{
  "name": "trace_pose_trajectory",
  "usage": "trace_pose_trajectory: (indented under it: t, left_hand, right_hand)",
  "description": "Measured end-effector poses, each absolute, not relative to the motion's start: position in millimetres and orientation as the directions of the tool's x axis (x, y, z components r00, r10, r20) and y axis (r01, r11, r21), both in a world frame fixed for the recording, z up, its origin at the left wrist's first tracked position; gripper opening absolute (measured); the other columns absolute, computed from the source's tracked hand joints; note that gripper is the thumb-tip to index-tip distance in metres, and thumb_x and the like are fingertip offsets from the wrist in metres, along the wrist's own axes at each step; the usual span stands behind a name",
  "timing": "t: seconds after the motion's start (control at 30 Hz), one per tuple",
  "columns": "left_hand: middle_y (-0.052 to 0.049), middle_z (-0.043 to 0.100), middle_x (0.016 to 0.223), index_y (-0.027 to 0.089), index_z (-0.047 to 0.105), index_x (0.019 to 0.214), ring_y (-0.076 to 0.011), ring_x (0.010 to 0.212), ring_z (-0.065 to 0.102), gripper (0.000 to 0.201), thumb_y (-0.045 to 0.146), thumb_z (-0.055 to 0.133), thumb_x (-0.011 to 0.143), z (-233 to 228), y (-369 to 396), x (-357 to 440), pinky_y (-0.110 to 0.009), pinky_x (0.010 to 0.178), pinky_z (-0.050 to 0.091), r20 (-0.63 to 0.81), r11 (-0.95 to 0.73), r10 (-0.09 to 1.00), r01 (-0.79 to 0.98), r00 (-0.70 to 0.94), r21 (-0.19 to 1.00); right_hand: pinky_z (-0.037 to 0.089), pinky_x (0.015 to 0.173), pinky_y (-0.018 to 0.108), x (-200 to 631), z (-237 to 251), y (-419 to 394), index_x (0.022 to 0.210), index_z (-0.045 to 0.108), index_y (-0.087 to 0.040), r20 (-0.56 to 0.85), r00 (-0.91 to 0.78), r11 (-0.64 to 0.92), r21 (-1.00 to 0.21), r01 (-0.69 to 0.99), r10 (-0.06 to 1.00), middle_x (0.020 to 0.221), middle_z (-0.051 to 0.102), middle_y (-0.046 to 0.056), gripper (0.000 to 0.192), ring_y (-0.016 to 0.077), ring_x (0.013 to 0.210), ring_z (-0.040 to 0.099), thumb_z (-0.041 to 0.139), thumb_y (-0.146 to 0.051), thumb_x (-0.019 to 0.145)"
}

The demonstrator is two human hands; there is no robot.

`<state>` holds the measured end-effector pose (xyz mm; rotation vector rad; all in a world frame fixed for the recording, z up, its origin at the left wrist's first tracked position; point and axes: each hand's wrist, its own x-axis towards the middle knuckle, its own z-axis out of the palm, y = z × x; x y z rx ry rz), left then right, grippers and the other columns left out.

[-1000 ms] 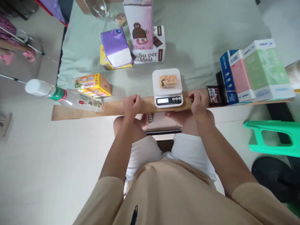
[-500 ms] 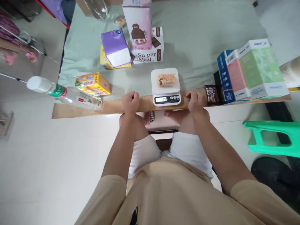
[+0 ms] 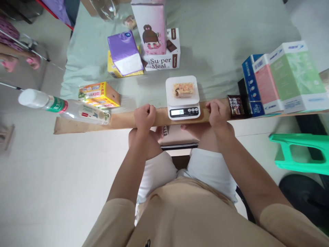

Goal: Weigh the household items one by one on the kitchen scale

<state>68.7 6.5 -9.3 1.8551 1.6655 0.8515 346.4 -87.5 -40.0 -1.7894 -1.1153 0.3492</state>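
Near the table's front edge, a white kitchen scale (image 3: pixel 183 114) stands between my two hands, its lit display reading what looks like 34. On its plate lies a small wrapped snack bar (image 3: pixel 183 90), pale with darker bits. My left hand (image 3: pixel 144 116) rests as a fist on the wooden edge, left of the scale. On the other side my right hand (image 3: pixel 218 112) is curled closed on the same edge, apart from the scale. Nothing shows in either hand. A dark brown cocoa packet (image 3: pixel 235 105) lies just right of my right hand.
To the left are a clear bottle (image 3: pixel 77 109) with a white cap and a yellow-orange box (image 3: pixel 100 95). Behind stand a purple tissue pack (image 3: pixel 125 51), a pink box (image 3: pixel 151 31) and a Su-per Meal box (image 3: pixel 164 62). Tall cartons (image 3: pixel 288 79) stand right; a green stool (image 3: pixel 290 151) is below.
The whole view has shifted slightly, with things at the sides spreading outward. Both hands stay closed on the table edge, and the snack bar stays on the scale.
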Motion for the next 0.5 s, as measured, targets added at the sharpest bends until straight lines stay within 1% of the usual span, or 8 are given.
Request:
trace_pose_trajectory:
  t: [0.07,0.13,0.2,0.27,0.33,0.37,0.43,0.5]
  left_hand:
    - [0.004,0.017,0.054,0.021,0.02,0.055,-0.0111,0.055,0.024,0.048,0.021,0.053,0.09,-9.2,5.7,70.3,-0.033,0.061,0.02,0.139,-0.124,0.99,0.662,0.031,0.74]
    - [0.004,0.025,0.056,0.022,0.025,0.059,-0.0123,0.057,0.031,0.042,0.023,0.048,0.094,-7.0,5.1,75.8,-0.032,0.061,0.027,0.187,-0.162,0.982,0.604,0.022,0.78]
    - [0.001,0.047,0.065,0.022,0.041,0.067,-0.0147,0.068,0.049,0.031,0.026,0.045,0.097,-2.5,5.2,87.0,-0.03,0.07,0.04,0.274,-0.27,0.959,0.529,0.071,0.805]
    - [-0.005,0.068,0.095,0.024,0.061,0.09,-0.0188,0.098,0.063,0.021,0.033,0.045,0.1,3.0,6.7,103.4,-0.032,0.092,0.048,0.342,-0.384,0.923,0.484,0.177,0.786]
    - [-0.008,0.069,0.126,0.026,0.065,0.118,-0.0219,0.124,0.06,0.034,0.045,0.041,0.104,7.4,9.0,121.9,-0.036,0.111,0.045,0.335,-0.435,0.899,0.474,0.283,0.766]
    - [-0.009,0.067,0.134,0.027,0.064,0.127,-0.0229,0.131,0.058,0.042,0.052,0.038,0.105,8.6,10.2,130.7,-0.038,0.116,0.042,0.311,-0.44,0.892,0.474,0.327,0.762]
    - [-0.01,0.066,0.141,0.027,0.062,0.135,-0.0246,0.137,0.056,0.056,0.063,0.032,0.105,8.8,12.2,145.1,-0.041,0.122,0.039,0.274,-0.437,0.886,0.477,0.375,0.763]
    - [-0.011,0.066,0.14,0.026,0.064,0.134,-0.0259,0.138,0.055,0.067,0.071,0.027,0.102,7.1,13.9,153.8,-0.044,0.123,0.039,0.266,-0.435,0.884,0.471,0.384,0.767]
  right_hand:
    - [0.056,0.085,0.036,344.0,-35.6,-85.1,0.086,0.068,-0.021,0.245,0.531,-0.09,-0.845,0.527,0.811,0.089,0.075,0.007,0.037,0.0195,0.088,0.07,0.039,-0.041,0.098]
    - [0.057,0.098,0.041,340.0,-29.4,-81.6,0.103,0.072,-0.022,0.287,0.496,-0.056,-0.821,0.568,0.819,0.106,0.078,0.009,0.035,0.0223,0.104,0.072,0.042,-0.04,0.098]
    - [0.052,0.112,0.046,334.7,-22.2,-76.6,0.121,0.07,-0.023,0.315,0.438,-0.035,-0.778,0.627,0.842,0.126,0.075,0.01,0.037,0.0254,0.122,0.068,0.046,-0.038,0.097]
    - [0.044,0.124,0.051,328.7,-15.1,-70.4,0.136,0.064,-0.025,0.32,0.369,-0.009,-0.744,0.668,0.873,0.142,0.069,0.008,0.044,0.0272,0.137,0.061,0.046,-0.037,0.097]
    - [0.034,0.131,0.057,322.8,-9.3,-63.9,0.146,0.055,-0.027,0.296,0.299,0.009,-0.724,0.689,0.907,0.154,0.06,0.006,0.05,0.0287,0.15,0.05,0.045,-0.038,0.099]
    - [0.028,0.133,0.059,320.1,-7.2,-60.8,0.149,0.053,-0.028,0.274,0.275,0.007,-0.72,0.694,0.921,0.157,0.057,0.005,0.051,0.0298,0.154,0.044,0.044,-0.04,0.1]
    - [0.022,0.135,0.063,315.6,-5.0,-55.8,0.151,0.053,-0.029,0.211,0.248,-0.02,-0.723,0.69,0.946,0.16,0.055,0.004,0.051,0.0317,0.16,0.035,0.043,-0.043,0.102]
    - [0.02,0.136,0.063,312.9,-5.3,-52.8,0.149,0.056,-0.03,0.161,0.239,-0.043,-0.74,0.671,0.958,0.16,0.054,0.004,0.05,0.0319,0.162,0.032,0.041,-0.045,0.104]
